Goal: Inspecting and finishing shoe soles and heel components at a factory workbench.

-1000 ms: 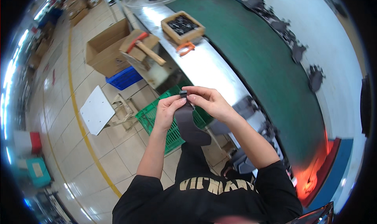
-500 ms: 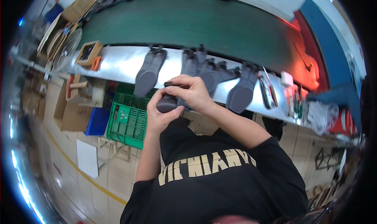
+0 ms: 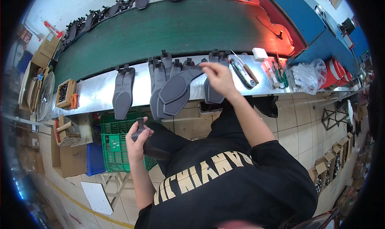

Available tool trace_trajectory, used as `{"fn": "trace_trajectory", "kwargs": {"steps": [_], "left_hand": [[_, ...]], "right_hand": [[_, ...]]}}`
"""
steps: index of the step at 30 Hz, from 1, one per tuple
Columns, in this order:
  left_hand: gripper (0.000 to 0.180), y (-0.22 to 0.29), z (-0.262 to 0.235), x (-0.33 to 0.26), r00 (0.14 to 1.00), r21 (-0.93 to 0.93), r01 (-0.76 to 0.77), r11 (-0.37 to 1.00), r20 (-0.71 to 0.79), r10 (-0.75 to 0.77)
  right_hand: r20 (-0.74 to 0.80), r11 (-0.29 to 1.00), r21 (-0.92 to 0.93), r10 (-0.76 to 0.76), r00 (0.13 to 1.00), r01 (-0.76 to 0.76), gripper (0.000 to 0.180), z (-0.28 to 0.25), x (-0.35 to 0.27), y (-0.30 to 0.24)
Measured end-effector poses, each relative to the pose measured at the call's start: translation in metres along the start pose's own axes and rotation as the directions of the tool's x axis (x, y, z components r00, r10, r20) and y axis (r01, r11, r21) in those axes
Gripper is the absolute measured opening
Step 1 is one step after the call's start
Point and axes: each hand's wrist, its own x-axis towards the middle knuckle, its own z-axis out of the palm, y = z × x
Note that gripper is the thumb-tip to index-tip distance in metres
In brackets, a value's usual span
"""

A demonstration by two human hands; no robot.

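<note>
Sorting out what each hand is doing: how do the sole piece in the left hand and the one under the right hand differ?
The left hand grips a dark sole piece low over the lap, off the bench. The right hand pinches the end of a grey sole lying on the steel ledge atop other soles. The lap piece looks darker. Both are flat sole shapes.

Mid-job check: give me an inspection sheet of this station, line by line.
Surface: metal bench beside a green conveyor belt.
Job's things: dark grey shoe soles lie on the bench; one sole is lifted, another piece is off the bench.
Clutter: wooden box, brush, scissors, plastic bag.
Hands: left hand holds the piece; right hand grips the lifted sole.
Cables: nothing seen.
Surroundings: green crate, cardboard boxes, tiled floor.
</note>
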Motion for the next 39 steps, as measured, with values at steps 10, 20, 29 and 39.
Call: {"fn": "trace_trajectory", "kwargs": {"steps": [10, 20, 29, 39], "left_hand": [[0.062, -0.002, 0.007, 0.006, 0.994, -0.067, 0.043, 0.997, 0.102, -0.036], [0.048, 0.01, 0.021, -0.005, 0.997, -0.072, 0.062, 0.995, 0.055, -0.058], [0.044, -0.007, 0.003, 0.001, 0.997, 0.075, 0.073, 0.994, 0.003, -0.073], [0.047, -0.036, -0.036, 0.08, 0.938, -0.105, 0.341, 0.934, -0.035, -0.346]], "right_hand": [[-0.172, 0.895, -0.442, -0.146, 0.974, 0.056, 0.018, -0.076, -0.019, 0.053], [-0.303, 0.744, -0.653, -0.088, 0.949, -0.139, 0.025, -0.128, 0.005, 0.1], [-0.143, 0.769, -0.575, 0.242, 0.96, -0.28, 0.036, -0.176, 0.019, 0.167], [0.043, 0.875, -0.432, 0.262, 0.964, -0.218, 0.024, -0.157, 0.02, 0.137]]}}
